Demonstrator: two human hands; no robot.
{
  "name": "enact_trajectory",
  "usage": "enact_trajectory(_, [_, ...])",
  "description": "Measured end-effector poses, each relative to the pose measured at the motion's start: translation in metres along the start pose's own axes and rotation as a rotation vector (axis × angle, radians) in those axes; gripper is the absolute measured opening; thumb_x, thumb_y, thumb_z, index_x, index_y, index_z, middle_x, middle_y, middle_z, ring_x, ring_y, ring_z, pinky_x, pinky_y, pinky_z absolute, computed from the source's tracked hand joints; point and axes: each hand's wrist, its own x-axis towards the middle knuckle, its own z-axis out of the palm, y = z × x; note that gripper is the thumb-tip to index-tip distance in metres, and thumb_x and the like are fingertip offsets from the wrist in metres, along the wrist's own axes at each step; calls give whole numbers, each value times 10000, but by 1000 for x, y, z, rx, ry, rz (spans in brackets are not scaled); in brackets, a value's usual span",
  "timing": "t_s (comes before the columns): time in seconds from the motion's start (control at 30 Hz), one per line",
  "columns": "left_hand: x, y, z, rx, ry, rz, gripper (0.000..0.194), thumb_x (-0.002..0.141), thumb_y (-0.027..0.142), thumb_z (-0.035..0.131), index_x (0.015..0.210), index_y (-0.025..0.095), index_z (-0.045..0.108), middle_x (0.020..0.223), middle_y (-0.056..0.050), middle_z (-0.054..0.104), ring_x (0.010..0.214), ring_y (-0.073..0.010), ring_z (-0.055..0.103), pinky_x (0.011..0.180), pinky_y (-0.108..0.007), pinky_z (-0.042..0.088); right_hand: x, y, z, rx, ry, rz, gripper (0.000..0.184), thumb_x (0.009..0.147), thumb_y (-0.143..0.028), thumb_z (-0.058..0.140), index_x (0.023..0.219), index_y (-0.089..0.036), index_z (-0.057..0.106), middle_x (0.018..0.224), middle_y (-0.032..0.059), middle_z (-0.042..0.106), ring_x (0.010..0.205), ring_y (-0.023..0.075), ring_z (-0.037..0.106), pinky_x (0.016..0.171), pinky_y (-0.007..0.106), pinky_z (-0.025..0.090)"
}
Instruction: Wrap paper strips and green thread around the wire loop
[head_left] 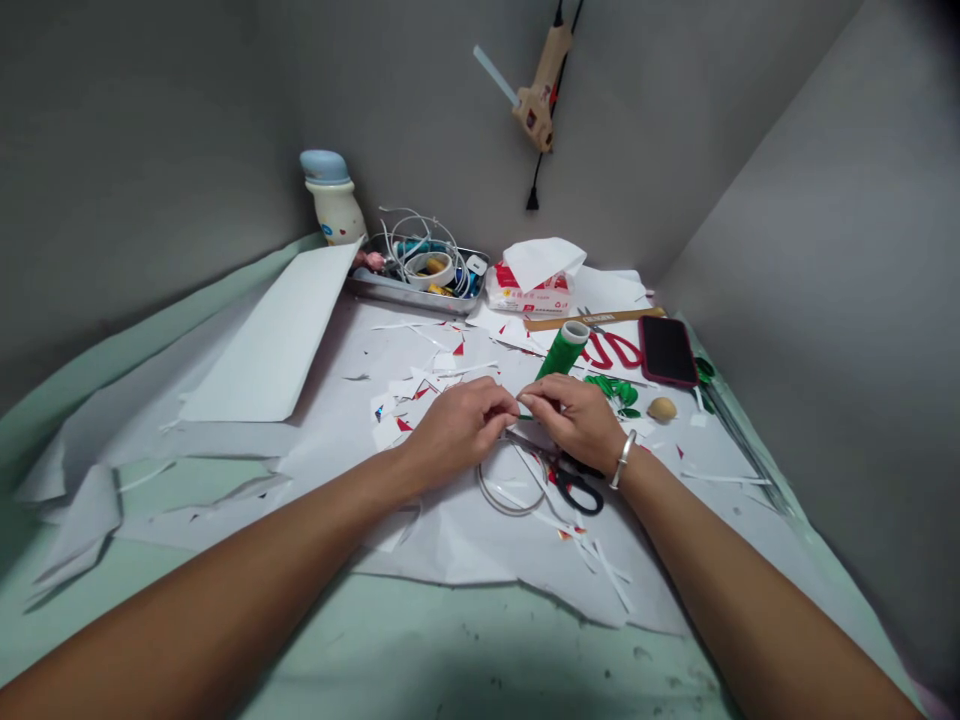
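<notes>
Head view: left hand (456,430) and right hand (574,420) are pinching a thin green strip (526,414) between closed fingertips, working close together above black-handled scissors (579,490), near a green roll (562,350).

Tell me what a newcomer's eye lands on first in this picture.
The bare hands come first: the left hand and right hand meet at the centre, pinching something thin above white paper scraps. Just behind them stands a green roll, and a hot glue gun hangs on the wall above.
</notes>
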Motion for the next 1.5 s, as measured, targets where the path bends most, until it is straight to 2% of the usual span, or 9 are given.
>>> enact_trajectory(0.13, [2,0,-2,-83,77,-38,137,841,191,504,841,188,641,877,-28,639,829,-162,578,752,-290,451,-2,6,4,54,-89,23,173,901,-220,527,846,-193,689,771,20,680,716,138,597,667,254,446])
enact_trajectory(0.33, [4,-5,-2,-40,177,-130,132,841,210,510,853,182,638,871,-37,642,820,-173,576,729,-300,453,-5,-11,4,-73,-147,-146,148,886,-213,543,879,-197,690,747,30,676,720,155,568,681,270,436])
enact_trajectory(0.47, [2,-5,1,65,82,-84,142,831,166,507,835,186,647,856,-39,639,818,-179,573,746,-313,436,-3,-16,0,-86,-30,-185,156,891,-218,533,871,-189,684,738,39,673,693,160,551,674,284,434])
enact_trajectory(0.63, [0,1,0,-16,-26,25,150,839,165,508,851,203,653,849,-22,629,795,-159,572,755,-301,443,0,-1,-2,12,67,-20,181,900,-234,525,822,-199,684,737,28,675,693,152,588,681,281,445])
enact_trajectory(0.77, [1,1,-2,-102,68,-7,137,849,197,513,859,192,650,884,-26,644,831,-157,583,764,-290,456,-1,7,2,39,-19,5,179,892,-228,532,839,-200,700,762,28,688,717,150,606,669,266,449])
enact_trajectory(0.93, [3,-5,-1,-69,191,-107,124,844,224,525,858,184,641,874,-31,642,827,-167,584,744,-296,462,-4,-7,4,-96,-158,-138,158,884,-209,539,850,-200,693,710,27,658,705,154,564,673,270,432])
enact_trajectory(1.1, [2,-6,2,64,109,-47,148,830,154,505,842,183,650,853,-33,636,822,-172,575,746,-305,439,-3,-15,-1,-143,-27,-194,161,892,-221,528,867,-195,686,716,37,660,683,163,549,665,284,427])
enact_trajectory(1.27, [0,0,1,-21,8,7,142,835,157,520,850,194,656,847,-15,629,779,-147,571,737,-281,443,1,1,-2,-9,68,-45,159,895,-206,542,838,-189,689,744,30,680,704,152,589,688,272,441])
enact_trajectory(1.5, [4,-3,-2,-113,189,-68,111,850,218,541,856,181,647,882,-23,646,841,-156,590,753,-281,466,-3,0,3,-41,-100,-58,151,885,-197,547,843,-190,692,756,26,686,723,151,585,687,265,441])
